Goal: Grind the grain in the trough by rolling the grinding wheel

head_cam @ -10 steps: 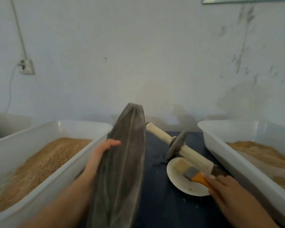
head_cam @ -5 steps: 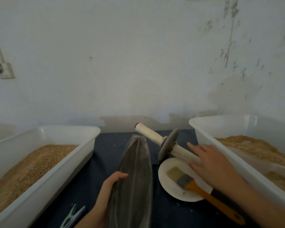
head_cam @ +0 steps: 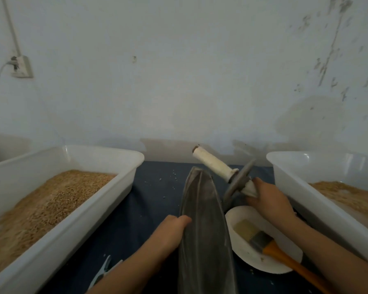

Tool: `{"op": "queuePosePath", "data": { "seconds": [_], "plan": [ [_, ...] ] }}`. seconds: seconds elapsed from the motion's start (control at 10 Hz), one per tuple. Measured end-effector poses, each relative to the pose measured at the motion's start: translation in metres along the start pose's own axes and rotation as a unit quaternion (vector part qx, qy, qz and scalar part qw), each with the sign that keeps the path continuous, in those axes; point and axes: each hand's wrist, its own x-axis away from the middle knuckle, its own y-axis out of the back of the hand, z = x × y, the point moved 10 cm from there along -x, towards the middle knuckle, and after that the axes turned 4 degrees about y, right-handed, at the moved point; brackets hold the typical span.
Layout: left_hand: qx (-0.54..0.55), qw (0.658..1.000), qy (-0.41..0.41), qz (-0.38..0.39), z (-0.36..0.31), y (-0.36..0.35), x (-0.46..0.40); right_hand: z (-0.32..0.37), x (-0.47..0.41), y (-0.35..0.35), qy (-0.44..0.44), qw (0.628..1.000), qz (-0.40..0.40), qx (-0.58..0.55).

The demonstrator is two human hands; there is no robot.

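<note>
Nearest me, my left hand (head_cam: 168,232) lies along the left rim of the boat-shaped metal trough (head_cam: 204,230), fingers curled over its edge and gripping it so it sits steady on the dark blue cloth (head_cam: 136,209); my forearm comes in low from the bottom edge. I judge that grip is there to keep the narrow trough from tipping once the wheel goes in. I can see no grain inside it from here, only dusty grey metal.

Just right of the trough a white paper plate (head_cam: 285,262) holds a paintbrush (head_cam: 261,238) with an orange handle, parked within reach, likely for sweeping out flour.

Further out, my right hand (head_cam: 268,198) wraps around the near end of the white axle handle (head_cam: 212,163), fingers closed on it, wrist bent upward. The grinding wheel (head_cam: 238,181) tilts beside the trough's far end, not yet in the groove.

Flanking everything, the left white tub (head_cam: 51,240) holds whole grain; the right tub (head_cam: 306,194) holds finer tan meal.
</note>
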Motion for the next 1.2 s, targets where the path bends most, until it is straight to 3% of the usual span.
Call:
{"op": "queuePosePath", "data": {
  "seconds": [0.2,0.3,0.4,0.5,0.6,0.8,1.0,1.2],
  "plan": [
    [-0.102,0.993,-0.041,-0.050,-0.005,0.012,-0.007,0.053,0.016,0.065,0.081,0.992,-0.075,-0.067],
    [-0.090,0.994,-0.042,-0.045,-0.003,0.014,0.001,0.091,0.039,0.085,0.149,0.983,-0.050,-0.093],
    [0.051,0.992,-0.075,-0.082,-0.012,0.037,0.014,0.124,0.065,0.081,0.205,0.977,0.020,-0.061],
    [0.375,0.915,-0.144,-0.035,-0.013,0.068,0.032,0.139,0.085,0.062,0.233,0.969,0.080,-0.027],
    [0.486,0.861,-0.143,0.040,0.002,0.073,0.044,0.144,0.095,0.043,0.244,0.960,0.128,-0.038],
    [0.479,0.866,-0.140,-0.024,0.017,0.079,0.050,0.130,0.090,0.030,0.212,0.960,0.179,-0.034],
    [0.495,0.863,-0.099,0.020,0.027,0.066,0.038,0.124,0.080,0.032,0.216,0.949,0.227,-0.037],
    [0.455,0.885,-0.101,0.010,0.028,0.069,0.032,0.121,0.082,0.025,0.228,0.938,0.252,-0.064]
  ]
}}
